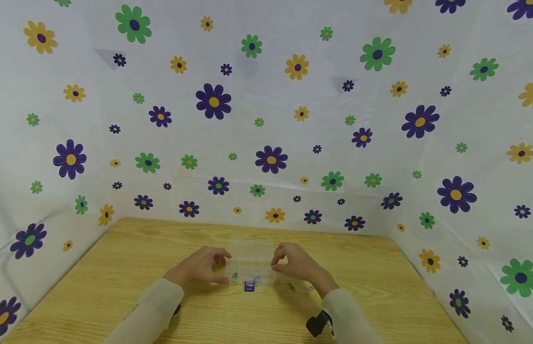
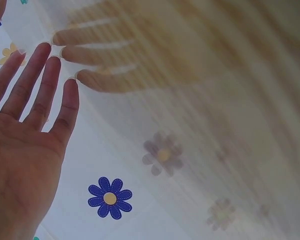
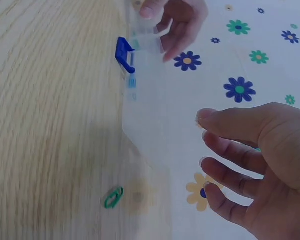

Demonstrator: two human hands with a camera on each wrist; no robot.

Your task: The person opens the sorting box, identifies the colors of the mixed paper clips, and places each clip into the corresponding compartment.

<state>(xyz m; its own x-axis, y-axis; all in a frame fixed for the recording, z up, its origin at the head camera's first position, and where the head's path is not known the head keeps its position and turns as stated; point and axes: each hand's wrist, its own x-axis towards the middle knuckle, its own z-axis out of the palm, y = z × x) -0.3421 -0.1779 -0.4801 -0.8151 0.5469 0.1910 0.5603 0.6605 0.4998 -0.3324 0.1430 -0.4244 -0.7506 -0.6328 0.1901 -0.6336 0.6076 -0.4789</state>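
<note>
A clear plastic box [image 1: 251, 262] with a blue latch [image 1: 249, 285] lies in the middle of the wooden table [image 1: 120, 267]. My left hand [image 1: 219, 267] holds the box's left end between thumb and straight fingers. In the left wrist view the left hand [image 2: 25, 45] has its fingertips [image 2: 70, 82] against a shiny clear surface. My right hand [image 1: 278, 263] hovers at the box's right end. In the right wrist view the right hand [image 3: 202, 150] is loosely curled, a small gap away from the box [image 3: 140, 100] and holding nothing. The latch [image 3: 124, 54] faces the table.
A green paper clip [image 1: 291, 287] lies on the wood just right of the box, also seen as the green clip [image 3: 113, 197]. Another green clip [image 1: 235, 276] shows at the box's front left. Flowered white sheets [image 1: 271, 119] wall in the table at the back and both sides.
</note>
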